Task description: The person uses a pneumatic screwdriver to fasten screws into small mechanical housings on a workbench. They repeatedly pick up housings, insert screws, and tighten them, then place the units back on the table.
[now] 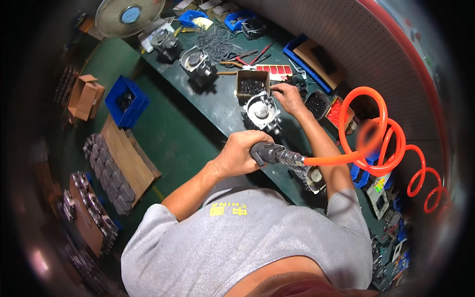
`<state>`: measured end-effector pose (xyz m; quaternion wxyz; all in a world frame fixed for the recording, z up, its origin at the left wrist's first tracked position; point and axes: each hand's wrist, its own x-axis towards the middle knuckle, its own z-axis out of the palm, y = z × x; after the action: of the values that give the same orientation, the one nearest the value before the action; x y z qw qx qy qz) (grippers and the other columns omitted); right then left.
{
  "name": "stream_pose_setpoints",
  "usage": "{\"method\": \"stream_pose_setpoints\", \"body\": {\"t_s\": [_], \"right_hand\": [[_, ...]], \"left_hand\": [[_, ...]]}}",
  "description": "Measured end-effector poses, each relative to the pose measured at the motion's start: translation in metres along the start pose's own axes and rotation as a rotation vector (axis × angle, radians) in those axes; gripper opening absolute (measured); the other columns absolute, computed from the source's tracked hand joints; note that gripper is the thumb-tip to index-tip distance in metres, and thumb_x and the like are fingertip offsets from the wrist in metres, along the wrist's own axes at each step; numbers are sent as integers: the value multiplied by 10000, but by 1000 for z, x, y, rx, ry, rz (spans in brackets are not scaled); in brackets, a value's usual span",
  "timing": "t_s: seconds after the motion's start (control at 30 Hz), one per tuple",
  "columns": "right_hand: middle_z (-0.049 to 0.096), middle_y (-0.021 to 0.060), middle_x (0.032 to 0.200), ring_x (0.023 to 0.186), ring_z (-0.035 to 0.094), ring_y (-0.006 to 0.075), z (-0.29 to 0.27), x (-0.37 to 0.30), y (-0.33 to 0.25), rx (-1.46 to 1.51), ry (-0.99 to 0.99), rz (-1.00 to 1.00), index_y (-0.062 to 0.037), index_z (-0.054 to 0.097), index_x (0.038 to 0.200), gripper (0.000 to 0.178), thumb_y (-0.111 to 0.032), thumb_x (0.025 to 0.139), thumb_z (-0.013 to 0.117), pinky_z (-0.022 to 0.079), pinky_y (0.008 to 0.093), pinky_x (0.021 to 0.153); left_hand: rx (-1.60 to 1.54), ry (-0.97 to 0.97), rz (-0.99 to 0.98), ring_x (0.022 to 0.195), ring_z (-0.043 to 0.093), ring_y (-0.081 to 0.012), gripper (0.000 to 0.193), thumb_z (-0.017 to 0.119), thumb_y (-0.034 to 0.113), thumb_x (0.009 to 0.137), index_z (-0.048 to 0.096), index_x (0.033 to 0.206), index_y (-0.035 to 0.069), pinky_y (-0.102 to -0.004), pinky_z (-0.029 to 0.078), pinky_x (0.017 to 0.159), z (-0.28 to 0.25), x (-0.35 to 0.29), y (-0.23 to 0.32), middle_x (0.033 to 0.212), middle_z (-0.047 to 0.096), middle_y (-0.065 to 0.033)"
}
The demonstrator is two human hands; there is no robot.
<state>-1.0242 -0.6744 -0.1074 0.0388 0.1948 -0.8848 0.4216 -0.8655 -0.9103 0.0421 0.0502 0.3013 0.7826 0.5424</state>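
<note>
My left hand (241,152) is wrapped around the dark grip of an air tool (268,153), held over the bench's near edge. An orange coiled air hose (330,160) runs from the tool's metal coupling to the right. My right hand (290,98) reaches forward, its fingers curled together at the right side of a small cardboard box (253,73) of black parts. Whatever those fingers pinch, if anything, is too small to make out. Just below the box stands a silver and black metal housing (261,110), between my two hands.
Two more housings stand farther left on the green bench (174,74), near a fan (130,15). Pliers (257,54) and a blue tray (309,62) lie behind. A box of red parts (338,115) is at right. On the floor sit a blue bin (139,107) and an open carton (85,101).
</note>
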Motion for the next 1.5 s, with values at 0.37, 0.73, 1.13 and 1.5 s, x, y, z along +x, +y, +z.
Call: {"method": "stream_pose_setpoints", "body": {"t_s": [0.37,0.73,1.13,1.5], "right_hand": [[703,115,1121,1022,697,328,108,119,81,-559,-609,-236,-80,724,1010,240,-30,811,599,587,451,830],[692,128,988,939,712,308,123,128,96,-710,-618,-286,-51,714,895,127,-101,863,601,589,431,818],[697,151,910,902,681,338,53,99,55,-193,-38,-82,-44,709,919,143,-167,852,681,551,442,792],[681,66,970,805,658,126,-49,-143,-112,1059,819,700,17,666,1135,214,-141,1013,590,559,273,657]], "left_hand": [[-188,-152,-36,832,726,-308,378,798,52,633,684,993,36,-368,561,766,-85,59,-92,910,727,-119],[-314,-202,-65,819,732,-278,364,779,7,635,683,987,20,-338,566,751,-109,81,-119,916,734,-123],[-369,-260,-272,843,662,-140,242,725,-74,691,660,911,3,-301,531,782,-101,89,-94,892,717,-69],[-698,-146,-162,856,638,-167,326,733,43,740,645,1048,-18,-321,532,778,-38,91,-56,941,675,-78]]}}
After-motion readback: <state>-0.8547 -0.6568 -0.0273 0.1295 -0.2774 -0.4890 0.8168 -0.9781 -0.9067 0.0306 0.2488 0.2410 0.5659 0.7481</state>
